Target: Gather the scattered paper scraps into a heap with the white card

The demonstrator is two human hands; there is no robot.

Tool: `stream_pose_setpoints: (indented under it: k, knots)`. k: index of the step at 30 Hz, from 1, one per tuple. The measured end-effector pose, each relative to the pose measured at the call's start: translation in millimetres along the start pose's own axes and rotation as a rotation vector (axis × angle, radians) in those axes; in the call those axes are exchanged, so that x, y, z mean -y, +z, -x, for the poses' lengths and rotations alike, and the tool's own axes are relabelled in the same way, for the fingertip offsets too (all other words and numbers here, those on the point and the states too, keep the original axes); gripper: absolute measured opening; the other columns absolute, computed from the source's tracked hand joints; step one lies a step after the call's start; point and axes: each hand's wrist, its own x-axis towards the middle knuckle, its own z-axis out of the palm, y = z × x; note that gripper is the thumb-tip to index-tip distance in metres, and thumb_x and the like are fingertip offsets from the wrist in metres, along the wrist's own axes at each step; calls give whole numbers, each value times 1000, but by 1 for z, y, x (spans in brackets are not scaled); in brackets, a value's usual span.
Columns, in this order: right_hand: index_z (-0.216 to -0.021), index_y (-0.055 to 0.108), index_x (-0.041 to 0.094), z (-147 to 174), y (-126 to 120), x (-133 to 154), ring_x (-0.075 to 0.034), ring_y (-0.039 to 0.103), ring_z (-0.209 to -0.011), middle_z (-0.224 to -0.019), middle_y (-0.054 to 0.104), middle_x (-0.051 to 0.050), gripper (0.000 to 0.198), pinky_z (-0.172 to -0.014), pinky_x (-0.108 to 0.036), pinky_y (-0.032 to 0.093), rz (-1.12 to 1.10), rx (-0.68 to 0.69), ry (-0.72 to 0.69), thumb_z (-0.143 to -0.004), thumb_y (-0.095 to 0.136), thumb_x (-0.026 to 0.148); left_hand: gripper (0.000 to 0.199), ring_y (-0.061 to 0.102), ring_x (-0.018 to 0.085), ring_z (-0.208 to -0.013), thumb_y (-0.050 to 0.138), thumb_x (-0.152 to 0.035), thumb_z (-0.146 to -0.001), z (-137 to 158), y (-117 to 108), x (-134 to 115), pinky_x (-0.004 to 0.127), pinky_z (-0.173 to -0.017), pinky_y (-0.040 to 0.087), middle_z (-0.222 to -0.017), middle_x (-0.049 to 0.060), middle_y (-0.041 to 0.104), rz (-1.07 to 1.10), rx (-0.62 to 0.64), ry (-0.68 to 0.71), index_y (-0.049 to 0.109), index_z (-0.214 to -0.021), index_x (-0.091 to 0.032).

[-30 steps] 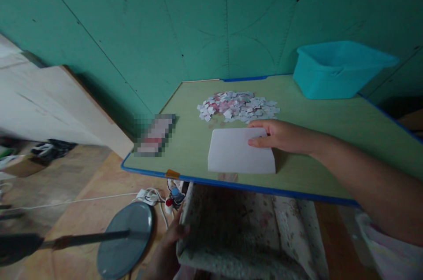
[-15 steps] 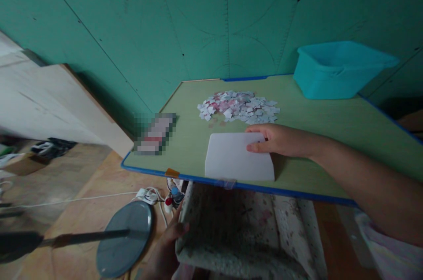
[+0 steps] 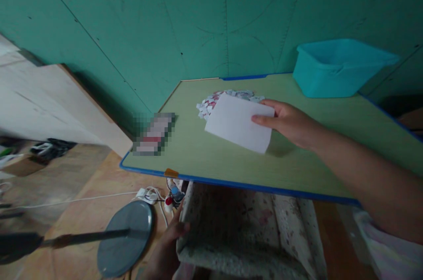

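Note:
My right hand (image 3: pixel 284 119) pinches the right edge of a white sheet of stiff paper (image 3: pixel 236 123), thumb on top and fingers behind. The sheet is tilted above the table and covers part of a heap of small torn paper scraps (image 3: pixel 206 106), white with some pink. Under the front edge of the table, my left hand (image 3: pixel 168 245) grips the left rim of a fabric-covered bin (image 3: pixel 238 251) with a speckled floral pattern. Its inside is dark, and most of the left fingers are hidden.
The pale green table (image 3: pixel 185 148) has blue edging. A turquoise tub (image 3: pixel 330 75) stands at its back right, and a blurred-out flat object (image 3: pixel 153 134) lies at the left. Below are a round grey stand base (image 3: pixel 125 245), cables and a power strip (image 3: pixel 145 196).
My right hand has lifted the white sheet from the front edge of the table and carried it back and up, tilting it over the scraps. The left hand and bin stay put.

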Motion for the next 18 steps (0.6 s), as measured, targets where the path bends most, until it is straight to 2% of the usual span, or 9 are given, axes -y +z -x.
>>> stream_pose_setpoints:
  k: [3,6,10,14,18]
  knots:
    - [-92,49,22,-7,-9,-5,-18,55,-79,-90,57,-3,29,-64,-30,45,-29,-210,-92,-70,55,39,70,65,25,-63,67,-13,-49,-2,-1,2,32,-56,48,-68,0,71,-49,-1,49,48,-116,-25]
    - [-95,47,23,-9,-15,-8,-20,54,-82,-91,57,-3,28,-66,-33,45,23,-290,-134,-71,53,37,66,65,23,-61,62,-17,-55,-2,-2,7,32,-55,48,-78,2,71,-79,51,95,44,-118,-27]
    - [-101,49,21,-2,-10,-3,-20,54,-77,-88,58,-5,31,-64,-33,43,329,-302,-202,-74,49,37,62,64,20,-59,54,-16,-61,-2,-3,9,31,-54,47,-87,2,70,-98,99,106,39,-120,-29]
    - [-105,52,20,7,5,5,-19,56,-79,-93,61,-6,32,-68,-30,41,671,-247,-274,-78,43,35,63,64,19,-61,51,-14,-64,-3,-7,11,30,-55,47,-92,3,69,-69,129,120,35,-123,-29]
    - [-103,54,19,8,10,1,-18,58,-80,-95,63,-6,30,-69,-27,42,819,-226,-388,-80,40,31,65,63,18,-51,51,-14,-65,-5,-10,11,31,-55,46,-68,-1,71,-83,102,102,31,-125,-29]
